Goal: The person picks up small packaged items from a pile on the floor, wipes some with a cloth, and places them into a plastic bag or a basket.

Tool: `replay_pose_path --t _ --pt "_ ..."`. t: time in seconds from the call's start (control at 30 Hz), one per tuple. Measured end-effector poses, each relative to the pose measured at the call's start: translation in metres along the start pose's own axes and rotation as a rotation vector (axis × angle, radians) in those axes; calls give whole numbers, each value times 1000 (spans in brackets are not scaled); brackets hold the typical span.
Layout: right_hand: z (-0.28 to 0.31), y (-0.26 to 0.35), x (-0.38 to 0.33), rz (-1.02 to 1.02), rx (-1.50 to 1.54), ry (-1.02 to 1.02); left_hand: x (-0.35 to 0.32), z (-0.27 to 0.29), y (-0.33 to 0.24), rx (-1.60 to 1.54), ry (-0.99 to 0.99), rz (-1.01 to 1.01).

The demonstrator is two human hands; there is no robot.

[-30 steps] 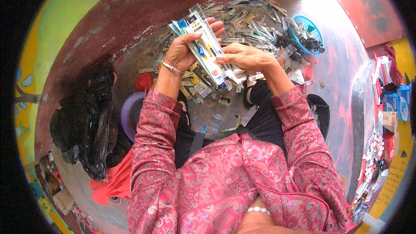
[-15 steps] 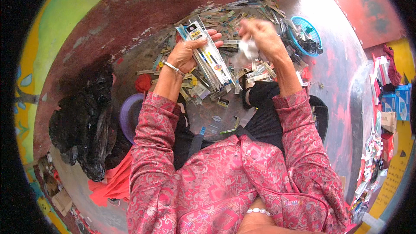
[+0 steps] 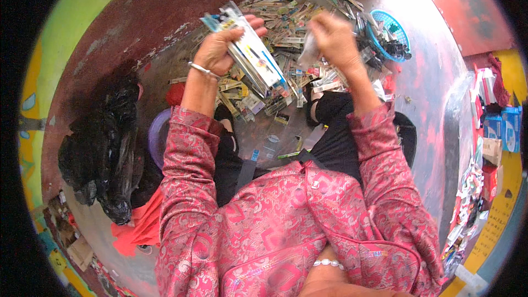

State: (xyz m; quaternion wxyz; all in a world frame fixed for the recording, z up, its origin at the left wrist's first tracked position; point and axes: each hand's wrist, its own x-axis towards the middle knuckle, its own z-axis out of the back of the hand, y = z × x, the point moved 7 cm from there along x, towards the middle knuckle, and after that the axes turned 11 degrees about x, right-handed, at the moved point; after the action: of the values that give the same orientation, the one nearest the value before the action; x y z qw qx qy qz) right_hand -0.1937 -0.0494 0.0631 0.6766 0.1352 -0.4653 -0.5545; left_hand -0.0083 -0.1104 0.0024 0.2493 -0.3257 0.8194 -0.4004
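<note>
My left hand [image 3: 219, 50] grips a stack of long, slim, clear-and-white packets [image 3: 257, 61], thumb on top and fingertips showing past the far edge. The stack slants from upper left to lower right. To its right is my raised right hand [image 3: 333, 41], smeared by motion, its fingers curled. From these fingers hangs a crumpled, whitish see-through plastic piece [image 3: 309, 55], also blurred. A heap of similar narrow packets [image 3: 294, 19] spreads over the floor beneath and beyond both hands.
A blue mesh basket [image 3: 391, 26] with dark pieces in it stands at the far right of the heap. At left lie a black plastic bag [image 3: 104, 154], a purple round container [image 3: 158, 137] and red cloth [image 3: 144, 224]. Blue boxes [image 3: 510, 127] stand along the right side.
My left hand with the packets has shifted left and slightly up. The right hand stays raised and blurred, and the plastic piece hangs a little further left and higher.
</note>
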Motion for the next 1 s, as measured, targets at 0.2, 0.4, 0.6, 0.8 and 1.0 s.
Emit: replay_pose_path --t 0.2,0.4,0.6,0.8,1.0 --pt "-19 61 9 313 145 -118 -7 -42 42 226 168 126" --pt "7 -9 37 99 -372 -255 -28 -79 48 208 303 231" --pt "-11 -54 11 -521 510 76 -6 -30 29 76 149 29" --pt "-82 2 -45 -614 571 880 -5 -23 10 -4 157 -95" --pt "-85 9 -39 -644 887 835 -6 -27 10 -118 192 -54"
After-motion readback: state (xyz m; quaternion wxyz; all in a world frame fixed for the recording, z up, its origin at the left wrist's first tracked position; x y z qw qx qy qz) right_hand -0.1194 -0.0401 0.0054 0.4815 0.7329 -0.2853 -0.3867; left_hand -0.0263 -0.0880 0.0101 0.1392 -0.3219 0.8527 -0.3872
